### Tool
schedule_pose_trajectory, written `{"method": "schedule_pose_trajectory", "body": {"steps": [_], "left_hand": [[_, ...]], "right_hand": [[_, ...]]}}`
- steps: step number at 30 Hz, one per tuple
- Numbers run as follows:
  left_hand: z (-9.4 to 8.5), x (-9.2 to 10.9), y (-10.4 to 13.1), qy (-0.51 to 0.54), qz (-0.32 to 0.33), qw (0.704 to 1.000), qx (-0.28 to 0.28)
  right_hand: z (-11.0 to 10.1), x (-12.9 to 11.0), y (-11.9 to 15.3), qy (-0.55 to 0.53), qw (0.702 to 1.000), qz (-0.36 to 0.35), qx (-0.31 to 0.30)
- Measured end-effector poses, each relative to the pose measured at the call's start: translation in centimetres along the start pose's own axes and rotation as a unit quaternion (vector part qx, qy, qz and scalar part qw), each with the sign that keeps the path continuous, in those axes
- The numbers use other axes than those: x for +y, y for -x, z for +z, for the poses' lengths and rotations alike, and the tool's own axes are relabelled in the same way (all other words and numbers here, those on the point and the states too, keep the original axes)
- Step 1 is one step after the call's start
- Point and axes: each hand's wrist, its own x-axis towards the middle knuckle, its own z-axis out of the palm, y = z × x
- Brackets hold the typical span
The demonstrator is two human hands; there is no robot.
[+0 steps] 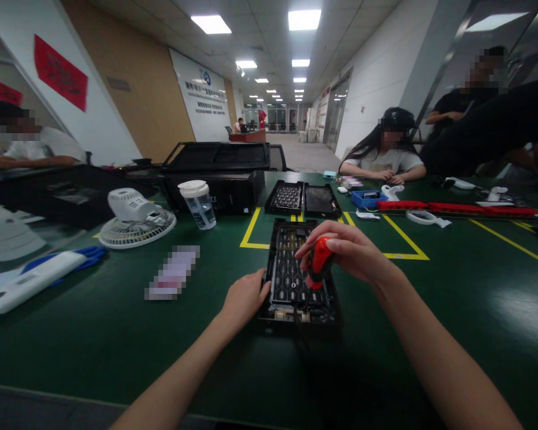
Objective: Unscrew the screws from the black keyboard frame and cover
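Note:
A black rectangular case [283,263] lies on the green table in front of me, its inside showing rows of dark cell-like shapes and some tan parts at the near end. My left hand [245,297] grips the case's left side wall, thumb at the edge and the other fingers partly hidden. Above the right half of the case, my right hand [347,251] is closed round the red and black handle of a screwdriver [321,260]. The tool points down into the case; its tip is too dark to make out.
Left on the green table [170,346] are a white fan [137,218], a lidded bottle [198,205] and a blurred phone-like item [174,273]. Ahead are an opened black case [302,200], a large black box [215,188] and a blue tray [368,198]. Co-workers sit across and left.

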Motion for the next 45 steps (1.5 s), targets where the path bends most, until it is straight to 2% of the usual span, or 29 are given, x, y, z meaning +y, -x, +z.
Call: {"method": "schedule_pose_trajectory", "body": {"steps": [10,21,30,45], "left_hand": [[0.4,-0.4,-0.2,0.0,0.016,1.0,0.016],[0.1,-0.1,-0.1,0.004,0.016,1.0,0.014],[0.7,-0.6,-0.2,0.0,0.029,0.999,0.026],[0.7,-0.6,-0.2,0.004,0.028,0.999,0.029]], "right_hand": [[-0.1,-0.3,0.2,0.034,0.999,-0.002,0.001],[0.0,-0.8,0.3,0.079,0.997,-0.005,0.005],[0.0,-1.1,0.5,0.083,0.997,-0.003,0.006],[0.5,-2.0,0.7,0.119,0.992,0.016,0.039]]}}
